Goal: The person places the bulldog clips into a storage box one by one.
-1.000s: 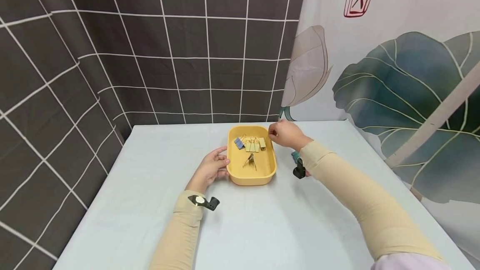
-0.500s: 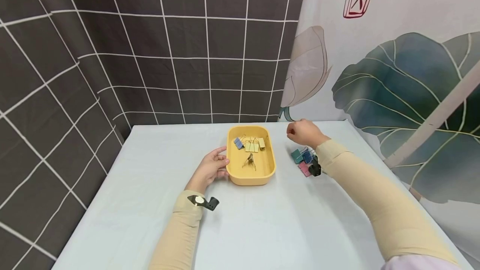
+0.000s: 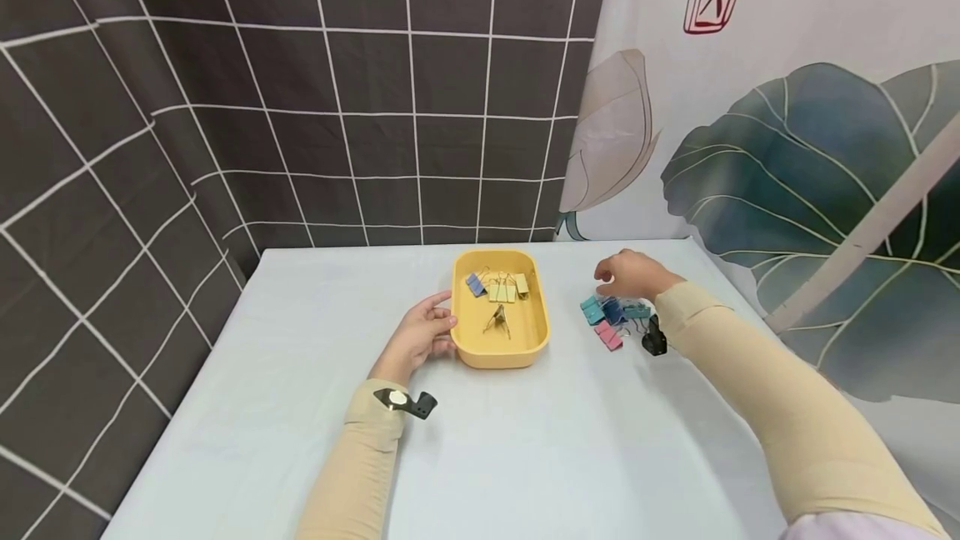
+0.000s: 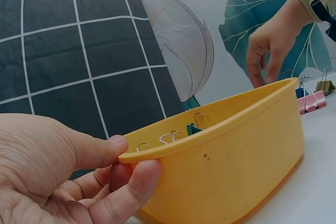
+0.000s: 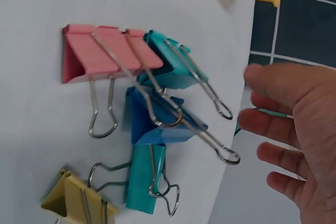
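My left hand (image 3: 420, 332) holds the left side of a yellow plastic tray (image 4: 236, 156), thumb on the rim and fingers curled below it. Inside the tray lie a blue-violet binder clip (image 3: 476, 284), several pale yellow binder clips (image 3: 502, 292) and a dark one (image 3: 498, 319) nearer the front. My right hand (image 3: 633, 275) hovers over a loose group of binder clips on the table, fingers relaxed and holding nothing. In the right wrist view that group shows a pink clip (image 5: 107, 56), a blue clip (image 5: 157, 116), two teal clips (image 5: 176, 61) and an olive-yellow clip (image 5: 79, 200).
A white-covered table (image 3: 495, 457) bears everything. Behind it hangs a dark cloth with white grid lines (image 3: 360, 82), and at the right a pale curtain with leaf prints (image 3: 795, 157). Wrist cameras sit on both sleeves.
My right hand has moved from the tray's right rim rightward to over the loose clips, its fingers loosening. The left hand and the tray have stayed in place.
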